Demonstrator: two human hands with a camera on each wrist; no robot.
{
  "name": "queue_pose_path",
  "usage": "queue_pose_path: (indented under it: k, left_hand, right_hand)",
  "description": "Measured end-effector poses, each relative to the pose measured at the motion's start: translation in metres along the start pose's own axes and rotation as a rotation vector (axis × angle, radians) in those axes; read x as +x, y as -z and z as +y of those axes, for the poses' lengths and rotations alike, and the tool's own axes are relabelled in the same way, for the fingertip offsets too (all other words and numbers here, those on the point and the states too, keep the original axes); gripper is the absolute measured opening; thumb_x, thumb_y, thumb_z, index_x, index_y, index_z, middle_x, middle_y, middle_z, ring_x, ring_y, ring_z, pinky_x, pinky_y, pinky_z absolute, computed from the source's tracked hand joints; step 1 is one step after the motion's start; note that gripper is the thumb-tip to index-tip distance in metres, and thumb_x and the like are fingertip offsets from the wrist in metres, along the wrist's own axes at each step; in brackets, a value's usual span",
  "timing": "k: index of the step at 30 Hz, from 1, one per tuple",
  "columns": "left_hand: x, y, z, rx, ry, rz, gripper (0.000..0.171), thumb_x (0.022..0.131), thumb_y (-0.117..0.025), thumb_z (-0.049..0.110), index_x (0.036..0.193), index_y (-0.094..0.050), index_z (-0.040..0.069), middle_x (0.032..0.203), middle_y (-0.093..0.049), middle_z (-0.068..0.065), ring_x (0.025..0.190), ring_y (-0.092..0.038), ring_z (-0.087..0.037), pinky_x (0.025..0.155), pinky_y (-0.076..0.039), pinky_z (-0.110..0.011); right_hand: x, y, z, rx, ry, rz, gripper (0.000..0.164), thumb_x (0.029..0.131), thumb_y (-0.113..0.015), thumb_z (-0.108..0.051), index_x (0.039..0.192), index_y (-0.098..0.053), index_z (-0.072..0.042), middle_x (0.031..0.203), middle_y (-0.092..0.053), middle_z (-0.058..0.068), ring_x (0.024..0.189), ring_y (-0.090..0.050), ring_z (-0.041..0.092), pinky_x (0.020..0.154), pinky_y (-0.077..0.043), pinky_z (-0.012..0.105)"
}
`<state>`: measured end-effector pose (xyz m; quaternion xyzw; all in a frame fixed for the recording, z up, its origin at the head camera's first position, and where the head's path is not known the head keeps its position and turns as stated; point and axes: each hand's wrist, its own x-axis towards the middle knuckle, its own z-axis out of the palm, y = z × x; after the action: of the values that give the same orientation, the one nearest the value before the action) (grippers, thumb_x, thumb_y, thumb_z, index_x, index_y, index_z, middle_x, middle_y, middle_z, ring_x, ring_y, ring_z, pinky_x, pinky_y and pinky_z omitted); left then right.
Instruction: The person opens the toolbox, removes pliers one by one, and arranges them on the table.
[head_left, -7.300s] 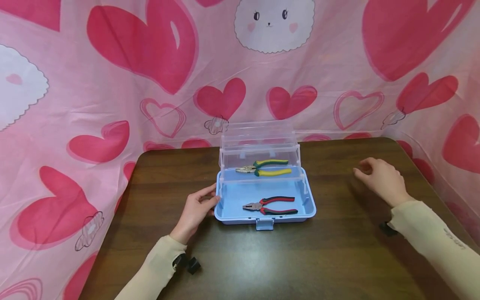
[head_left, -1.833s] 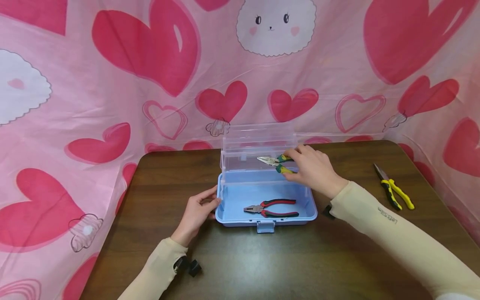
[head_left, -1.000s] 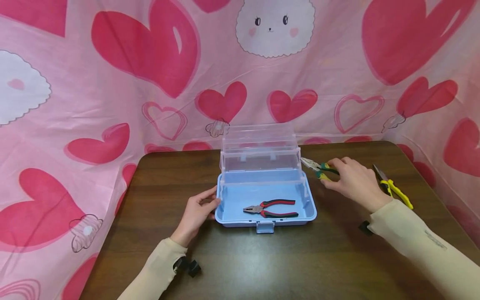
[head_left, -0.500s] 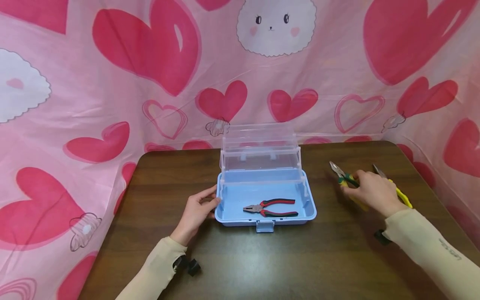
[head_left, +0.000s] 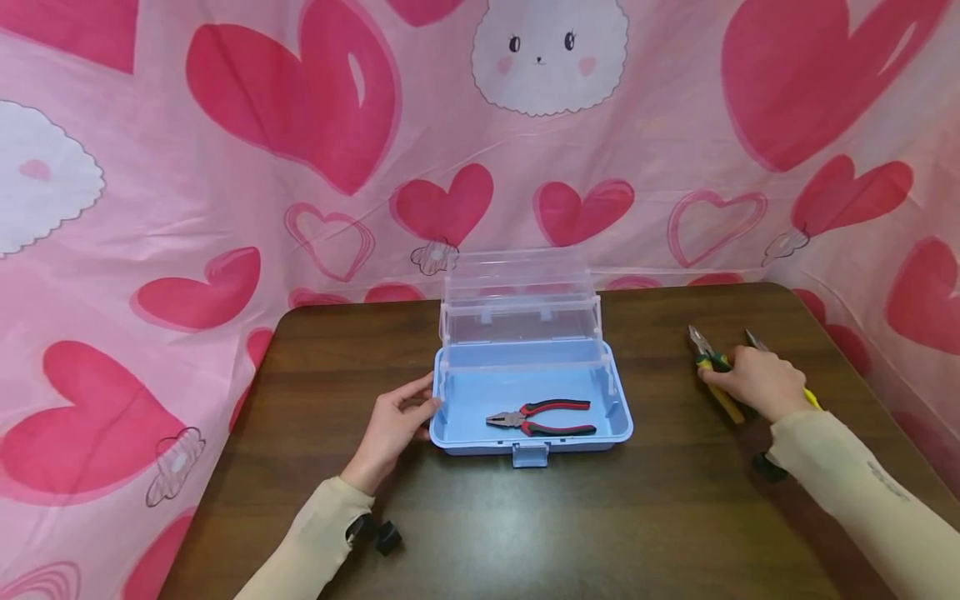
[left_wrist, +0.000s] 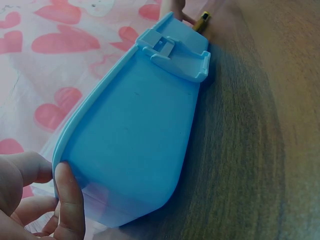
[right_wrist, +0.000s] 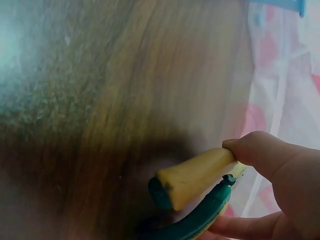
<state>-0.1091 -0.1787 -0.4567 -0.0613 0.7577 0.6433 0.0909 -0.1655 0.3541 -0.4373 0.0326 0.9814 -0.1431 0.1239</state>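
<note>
On the table sits a light-blue toolbox, its clear lid raised at the back. My left hand grips its left end, with fingers over the rim in the left wrist view. Combination pliers with black-and-red handles lie inside. To the right of the box, my right hand holds the green-and-yellow pliers by the handles, low at the tabletop, tips pointing away. The right wrist view shows thumb and fingers around the yellow handle. Whether these pliers touch the table, I cannot tell.
Long-nose pliers with yellow-and-black handles lie just right of my right hand, which partly hides them. The toolbox's front latch hangs down. A pink heart-patterned cloth rises behind the brown wooden table.
The right hand has carried the green-and-yellow pliers from the toolbox rightward to beside the long-nose pliers, which appeared on the table earlier. The left hand has stayed on the box.
</note>
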Motion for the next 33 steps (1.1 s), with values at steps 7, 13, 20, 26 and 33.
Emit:
queue_pose_path:
  k: [7,13,20,26,33]
  left_hand:
    - [-0.0005,-0.0011,0.0008,0.002,0.005,-0.006,0.050,0.097,-0.075,0.012,0.145,-0.063,0.012,0.112,-0.064,-0.015,0.069,-0.063,-0.019,0.061,-0.058,-0.026]
    - [-0.0006,0.0004,0.0016,0.000,0.008,-0.010,0.050,0.097,-0.074,0.012,0.146,-0.062,0.012,0.112,-0.064,-0.015,0.069,-0.064,-0.018,0.062,-0.058,-0.026]
    - [-0.0009,0.0016,0.0018,-0.002,0.007,-0.006,0.051,0.097,-0.074,0.011,0.146,-0.062,0.011,0.112,-0.064,-0.015,0.070,-0.064,-0.019,0.062,-0.058,-0.026]
    - [-0.0011,0.0022,0.0015,-0.002,0.006,-0.010,0.051,0.097,-0.074,0.010,0.146,-0.062,0.011,0.111,-0.064,-0.015,0.070,-0.064,-0.019,0.062,-0.058,-0.026]
    - [-0.0006,0.0030,0.0017,-0.002,0.003,-0.016,0.050,0.097,-0.074,0.012,0.146,-0.062,0.012,0.112,-0.063,-0.015,0.070,-0.064,-0.019,0.062,-0.058,-0.026]
  right_hand:
    - [0.0054,-0.0014,0.0028,-0.013,-0.038,-0.010,0.061,0.096,-0.063,-0.057,0.087,-0.058,0.003,0.073,-0.054,0.016,0.068,-0.051,0.036,0.059,-0.046,0.051]
    - [0.0033,0.0001,0.0038,-0.022,-0.057,-0.014,0.064,0.093,-0.065,-0.060,0.085,-0.059,0.004,0.074,-0.055,0.018,0.068,-0.053,0.037,0.059,-0.046,0.051]
    - [0.0002,-0.0005,0.0058,-0.027,-0.060,-0.014,0.064,0.093,-0.065,-0.060,0.085,-0.061,0.004,0.075,-0.056,0.020,0.069,-0.055,0.040,0.060,-0.046,0.054]
    - [0.0005,-0.0017,0.0069,-0.032,-0.061,-0.010,0.064,0.094,-0.065,-0.059,0.087,-0.062,0.005,0.075,-0.056,0.021,0.069,-0.055,0.040,0.061,-0.046,0.055]
    - [0.0015,-0.0024,0.0077,-0.033,-0.065,-0.007,0.064,0.094,-0.065,-0.057,0.089,-0.061,0.006,0.074,-0.055,0.019,0.068,-0.053,0.038,0.061,-0.046,0.053]
